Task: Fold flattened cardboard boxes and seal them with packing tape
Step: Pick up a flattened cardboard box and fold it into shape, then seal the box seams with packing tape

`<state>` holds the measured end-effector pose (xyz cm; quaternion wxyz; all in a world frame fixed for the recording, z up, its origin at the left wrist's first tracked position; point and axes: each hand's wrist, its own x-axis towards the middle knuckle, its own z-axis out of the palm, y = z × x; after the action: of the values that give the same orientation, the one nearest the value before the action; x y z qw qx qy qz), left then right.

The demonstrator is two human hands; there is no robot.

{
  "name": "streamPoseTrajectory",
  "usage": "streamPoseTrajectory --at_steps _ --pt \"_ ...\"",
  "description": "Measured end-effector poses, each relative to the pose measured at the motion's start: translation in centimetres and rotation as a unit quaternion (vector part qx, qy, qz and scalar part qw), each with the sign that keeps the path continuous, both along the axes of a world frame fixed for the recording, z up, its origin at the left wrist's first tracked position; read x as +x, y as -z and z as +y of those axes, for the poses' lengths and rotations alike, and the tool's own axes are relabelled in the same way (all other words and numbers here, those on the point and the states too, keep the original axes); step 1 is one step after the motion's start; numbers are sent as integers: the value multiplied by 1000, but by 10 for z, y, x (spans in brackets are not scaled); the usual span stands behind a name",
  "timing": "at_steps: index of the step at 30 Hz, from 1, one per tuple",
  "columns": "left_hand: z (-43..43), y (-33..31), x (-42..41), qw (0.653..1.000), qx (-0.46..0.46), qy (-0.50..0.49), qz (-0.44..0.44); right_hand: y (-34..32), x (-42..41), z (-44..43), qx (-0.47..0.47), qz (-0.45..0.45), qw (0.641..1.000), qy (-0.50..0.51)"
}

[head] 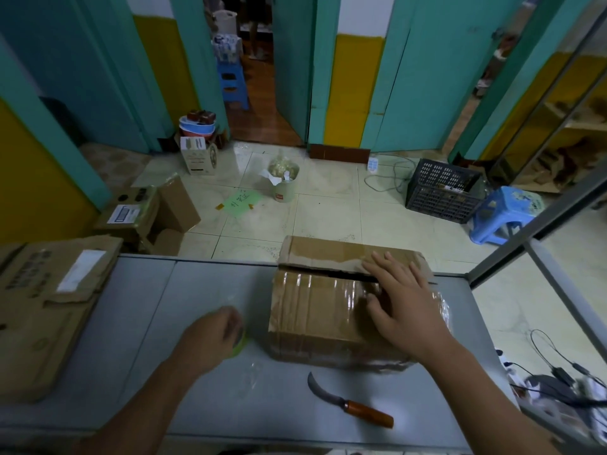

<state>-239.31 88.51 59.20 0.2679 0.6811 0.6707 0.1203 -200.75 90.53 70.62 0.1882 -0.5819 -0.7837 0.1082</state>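
Centrally on the desk [197,290] stands the cardboard box [322,310], long axis running left to right. Right hand [405,303] lies flat, fingers straight, on its right end, over the flap seam; left hand [210,336], just left of the box, has its grip curled round a tape roll [241,345], blurred and mostly hidden.

brown box [322,310], orange-handled knife [353,405], grey table [210,290]
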Motion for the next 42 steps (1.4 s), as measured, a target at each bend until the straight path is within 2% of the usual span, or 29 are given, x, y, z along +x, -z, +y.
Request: streamPoseTrajectory --at_steps 1,4,6,8,11,14,16,21,25,27,30,38,42 --pt "-9 13 -7 998 -22 26 48 -1 -3 0 0 7 1000 -3" --pt "-24 48 -21 973 -12 124 194 -3 -8 2 -8 16 1000 -8" --pt "-24 61 -24 967 22 146 208 -3 -10 4 -13 10 1000 -11" --pt "-21 64 -25 969 67 137 194 -3 -10 6 -14 8 1000 -14" --pt "-16 44 -33 981 80 90 155 -4 -12 8 -15 13 1000 -20" --pt "-5 6 -43 985 113 19 126 -5 -14 9 -19 27 999 -20" --pt "7 -31 -44 982 160 12 104 -6 -17 10 -30 27 999 -25" --pt "35 -126 -8 952 283 80 86 -23 -29 9 -44 51 997 -34" --pt "41 -178 29 931 326 156 49 -61 -50 8 -29 164 985 -49" --pt "38 -196 49 923 329 198 20 -81 -62 7 -16 225 972 -69" --pt "34 -210 70 921 318 226 -10 -102 -74 8 5 261 961 -93" --pt "21 -222 93 942 244 216 -76 -105 -73 6 142 238 958 -76" --pt "22 -218 94 947 229 211 -77 -99 -71 3 225 245 941 -62"
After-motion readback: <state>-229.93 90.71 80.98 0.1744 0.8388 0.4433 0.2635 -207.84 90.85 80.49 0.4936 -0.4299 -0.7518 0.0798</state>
